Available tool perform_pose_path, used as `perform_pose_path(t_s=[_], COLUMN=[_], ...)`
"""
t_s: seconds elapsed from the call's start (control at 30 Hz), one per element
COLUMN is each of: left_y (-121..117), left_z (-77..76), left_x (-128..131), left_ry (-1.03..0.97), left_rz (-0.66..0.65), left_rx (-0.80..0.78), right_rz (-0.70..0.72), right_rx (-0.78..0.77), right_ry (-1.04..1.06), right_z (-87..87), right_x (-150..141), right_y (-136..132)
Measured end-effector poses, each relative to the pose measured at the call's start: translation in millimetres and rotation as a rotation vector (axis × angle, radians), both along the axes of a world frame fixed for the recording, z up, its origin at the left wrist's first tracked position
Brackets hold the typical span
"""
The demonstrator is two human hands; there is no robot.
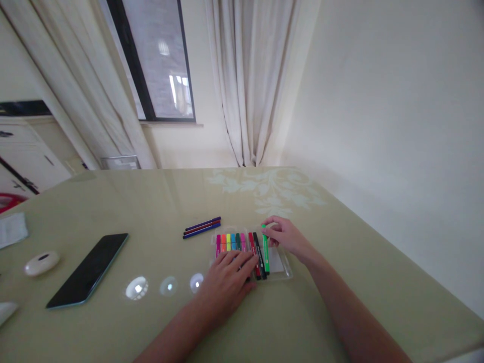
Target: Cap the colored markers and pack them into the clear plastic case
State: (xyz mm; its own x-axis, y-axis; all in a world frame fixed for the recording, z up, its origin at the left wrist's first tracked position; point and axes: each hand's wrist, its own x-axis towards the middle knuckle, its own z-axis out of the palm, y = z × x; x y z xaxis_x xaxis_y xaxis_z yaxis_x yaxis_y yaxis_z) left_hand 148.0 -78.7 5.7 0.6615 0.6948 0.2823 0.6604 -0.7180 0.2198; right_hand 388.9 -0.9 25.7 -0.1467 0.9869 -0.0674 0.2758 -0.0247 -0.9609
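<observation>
A clear plastic case [282, 262] lies on the table and holds a row of several coloured markers [232, 241]. My left hand [227, 285] lies flat on the near end of the row, fingers stretched out over the markers. My right hand [285, 236] pinches the top of a green marker [265, 254] that lies at the right end of the row, beside a black one. Three more markers [202, 227], dark blue, red and purple, lie loose on the table just left of the case.
A black phone [88, 269] lies face up at the left, with a small white oval object [41, 263] and a folded white cloth [11, 229] beyond it. Lamp reflections show on the glossy table top [151, 201]. A wall runs along the table's right edge; curtains and a window stand behind.
</observation>
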Motion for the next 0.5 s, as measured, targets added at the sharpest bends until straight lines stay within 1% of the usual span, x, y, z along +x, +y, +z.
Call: perform_pose_path(t_s=[0.07, 0.13, 0.23, 0.3, 0.37, 0.5], left_y=[-2, -4, -6, -7, -8, -8], left_z=[3.3, 5.9, 7.8, 8.1, 8.2, 6.4], left_x=[-2, -2, -3, -3, -3, -3], left_ry=[0.011, 0.02, 0.037, 0.045, 0.051, 0.07], left_rz=[0.001, -0.006, -0.026, -0.032, -0.03, -0.026], left_rx=[-0.009, -0.008, 0.007, 0.012, 0.006, 0.001], right_rz=[0.022, 0.042, 0.054, 0.067, 0.079, 0.059], right_rx=[0.018, 0.081, 0.206, 0.239, 0.245, 0.259], right_ry=[-0.05, -0.143, -0.319, -0.394, -0.421, -0.449], right_z=[-4.7, -7.8, -8.6, -7.8, -7.5, -9.3], right_x=[-5, -8, -10, -10, -11, -13], right_y=[-1, 0, 0, 0, -1, -1])
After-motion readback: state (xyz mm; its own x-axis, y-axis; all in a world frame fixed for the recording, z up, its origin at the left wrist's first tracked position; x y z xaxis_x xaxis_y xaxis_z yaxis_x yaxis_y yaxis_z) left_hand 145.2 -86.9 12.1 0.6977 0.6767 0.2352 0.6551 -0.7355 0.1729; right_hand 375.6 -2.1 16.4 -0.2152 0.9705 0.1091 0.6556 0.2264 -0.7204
